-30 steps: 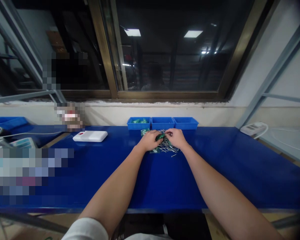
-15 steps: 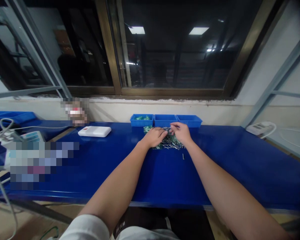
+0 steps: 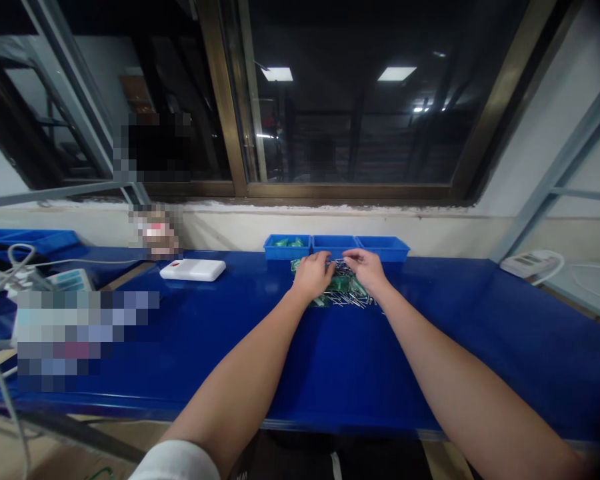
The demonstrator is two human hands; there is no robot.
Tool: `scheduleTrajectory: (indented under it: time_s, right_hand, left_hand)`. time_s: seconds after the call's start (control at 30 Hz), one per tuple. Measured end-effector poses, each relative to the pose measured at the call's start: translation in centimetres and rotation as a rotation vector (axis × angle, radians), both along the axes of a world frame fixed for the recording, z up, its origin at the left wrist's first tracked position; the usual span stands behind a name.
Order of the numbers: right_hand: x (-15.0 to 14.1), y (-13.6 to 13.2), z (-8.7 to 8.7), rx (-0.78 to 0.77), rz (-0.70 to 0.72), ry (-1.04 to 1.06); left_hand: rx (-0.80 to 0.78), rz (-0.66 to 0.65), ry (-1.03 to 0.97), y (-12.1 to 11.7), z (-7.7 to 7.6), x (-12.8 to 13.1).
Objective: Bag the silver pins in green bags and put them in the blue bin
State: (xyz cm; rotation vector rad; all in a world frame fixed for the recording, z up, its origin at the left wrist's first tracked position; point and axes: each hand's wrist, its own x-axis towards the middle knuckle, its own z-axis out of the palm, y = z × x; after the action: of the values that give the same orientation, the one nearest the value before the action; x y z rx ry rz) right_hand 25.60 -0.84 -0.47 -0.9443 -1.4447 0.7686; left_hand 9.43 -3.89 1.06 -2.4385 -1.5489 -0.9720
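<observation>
A pile of long thin metal screws (image 3: 354, 300), perhaps nails, lies on the blue table between and in front of my hands. Small green packets (image 3: 341, 285) are mixed in with it. My left hand (image 3: 312, 276) rests at the pile's left side, fingers bent forward and thumb apart, with a bit of green packet showing beneath. At the right side, my right hand (image 3: 369, 269) has thumb and fingertips drawn together over the far part of the pile. Whatever it pinches is too small to make out.
Behind the pile stand three joined blue bins (image 3: 335, 247), the left one with green packets in it. A white box-like device (image 3: 193, 269) lies to the left. Cables (image 3: 5, 293) hang at the far left; a white power strip (image 3: 529, 263) sits at the right edge.
My left hand has drawn back and its thumb has lifted, baring more green packet between the hands. My right hand has shifted slightly right. The view has tilted up a little.
</observation>
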Motion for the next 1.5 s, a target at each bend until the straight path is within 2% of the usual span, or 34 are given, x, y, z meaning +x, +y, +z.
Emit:
scheduleTrajectory:
  time_s: [0.17, 0.33, 0.5, 0.67, 0.9, 1.0, 1.13, 1.2, 1.5]
  right_hand:
    - [-0.4, -0.4, 0.2, -0.08, 0.034, 0.069]
    - [-0.5, -0.5, 0.2, -0.096, 0.016, 0.017]
    - [-0.6, -1.2, 0.7, -0.144, 0.103, 0.023]
    - [-0.3, -1.4, 1.1, -0.161, 0.139, 0.073]
    - [1.5, -0.1, 0.6, -0.126, 0.047, 0.053]
    - [2.4, 0.2, 0.5, -0.025, -0.059, -0.089]
    - [3.1, 0.5, 0.6, 0.078, -0.323, -0.408]
    - [3.1, 0.5, 0.6, 0.09, -0.4, -0.54]
    - [1.0, -0.1, 1.3, 0.007, -0.463, -0.941]
  left_hand:
    - [0.041, -0.043, 0.022, -0.1, 0.3, 0.0]
    - [0.045, 0.005, 0.041, -0.1, 0.4, 0.0]
    - [-0.006, 0.036, 0.029, 0.0, 0.3, -0.1]
    - [-0.008, -0.006, -0.009, 0.1, 0.3, -0.2]
    - [0.017, 0.047, -0.07, 0.4, 0.1, -0.6]
    - [-0.012, 0.094, -0.044, 0.5, 0.0, -0.9]
    - [-0.032, 0.124, 0.0, 0.7, -0.2, -1.1]
    - [-0.041, 0.129, 0.012, 0.8, -0.4, -1.3]
    - [-0.077, 0.183, 0.025, 1.5, -0.8, -1.5]
